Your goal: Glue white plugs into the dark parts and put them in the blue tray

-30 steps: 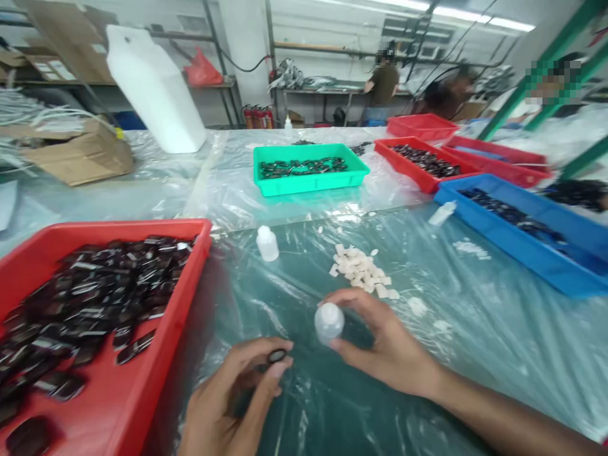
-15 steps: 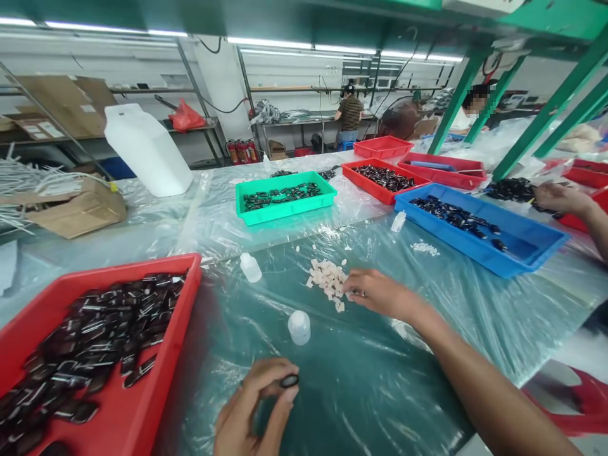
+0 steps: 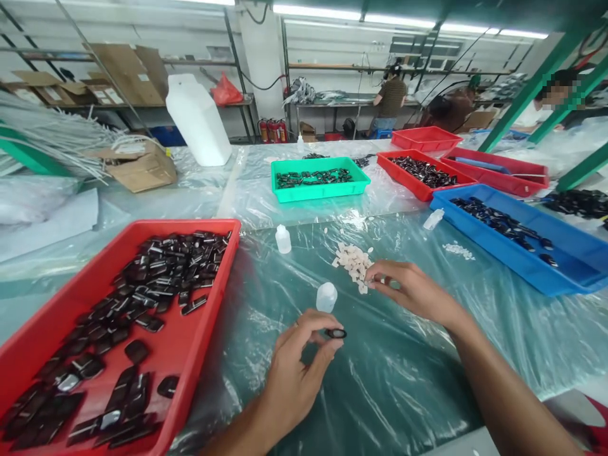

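Note:
Between the thumb and fingers of my left hand (image 3: 301, 364) is a small black oval part (image 3: 336, 333), its pale end facing up. Just beyond it stands a small translucent white container (image 3: 327, 297). My right hand (image 3: 413, 288) reaches to the near right edge of a pile of small cream-coloured pieces (image 3: 352, 261). Its thumb and forefinger come together there in a pinch; whatever is between the tips is too small to make out. A small white dropper bottle (image 3: 283, 239) stands upright left of the pile.
To the left, a red tray (image 3: 190, 386) holds many black parts. A green tray (image 3: 320, 192), a red tray (image 3: 403, 180) and a blue tray (image 3: 503, 253) lie farther back. Another small bottle (image 3: 433, 219) lies by the blue tray. A big white jug (image 3: 197, 120) stands behind.
The view has swung left, so the bench appears shifted right. My left hand has moved forward with the black part, nearer the translucent container. My right hand stays at the cream pile.

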Demonstrator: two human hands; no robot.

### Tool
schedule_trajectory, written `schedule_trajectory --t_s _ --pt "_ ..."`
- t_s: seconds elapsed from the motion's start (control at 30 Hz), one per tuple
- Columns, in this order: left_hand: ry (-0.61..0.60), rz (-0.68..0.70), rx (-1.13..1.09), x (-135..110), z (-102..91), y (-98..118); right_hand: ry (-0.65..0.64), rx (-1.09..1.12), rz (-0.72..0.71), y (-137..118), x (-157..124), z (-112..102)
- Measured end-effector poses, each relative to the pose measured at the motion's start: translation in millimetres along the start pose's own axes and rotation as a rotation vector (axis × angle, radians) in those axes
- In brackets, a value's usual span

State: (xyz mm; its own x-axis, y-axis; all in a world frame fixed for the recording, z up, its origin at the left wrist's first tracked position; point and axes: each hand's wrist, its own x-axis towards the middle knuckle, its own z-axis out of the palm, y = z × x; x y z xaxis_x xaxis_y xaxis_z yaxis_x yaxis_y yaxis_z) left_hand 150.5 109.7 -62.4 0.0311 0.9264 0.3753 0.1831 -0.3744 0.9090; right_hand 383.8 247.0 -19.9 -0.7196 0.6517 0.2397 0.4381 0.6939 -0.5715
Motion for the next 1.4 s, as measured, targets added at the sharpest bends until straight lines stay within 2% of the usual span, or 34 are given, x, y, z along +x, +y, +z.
schedule_trajectory --t_s 0.13,0.27,0.37,0.5,0.7,0.93,1.2,1.4 --pt "0.004 -0.029 -0.024 -0.8 2.3 -0.5 0.089 0.273 -0.168 -37.3 -2.0 13.7" --pt "0.017 -0.032 -0.013 0.2 2.9 0.9 0.162 0.409 -0.161 -55.7 -5.7 38.7" --pt "0.032 -0.017 0.011 1.4 2.9 2.4 0.219 0.458 -0.098 -56.4 -7.7 47.7" --pt "0.041 -0.018 0.040 2.1 3.2 3.9 0.255 0.433 -0.112 -56.2 -9.7 47.7" --pt "0.056 -0.066 0.045 0.0 2.7 4.7 0.276 0.337 -0.152 -63.3 -13.1 47.7" --pt "0.078 -0.086 0.049 -1.1 4.2 6.7 0.269 0.316 -0.111 -63.1 -18.2 57.9" --pt "0.136 -0.202 -0.128 -10.3 13.4 2.7 0.410 0.443 0.019 -77.1 -17.8 80.7" --pt "0.211 -0.194 -0.149 -16.3 14.4 1.4 0.401 0.447 -0.038 -81.4 -16.9 86.6"
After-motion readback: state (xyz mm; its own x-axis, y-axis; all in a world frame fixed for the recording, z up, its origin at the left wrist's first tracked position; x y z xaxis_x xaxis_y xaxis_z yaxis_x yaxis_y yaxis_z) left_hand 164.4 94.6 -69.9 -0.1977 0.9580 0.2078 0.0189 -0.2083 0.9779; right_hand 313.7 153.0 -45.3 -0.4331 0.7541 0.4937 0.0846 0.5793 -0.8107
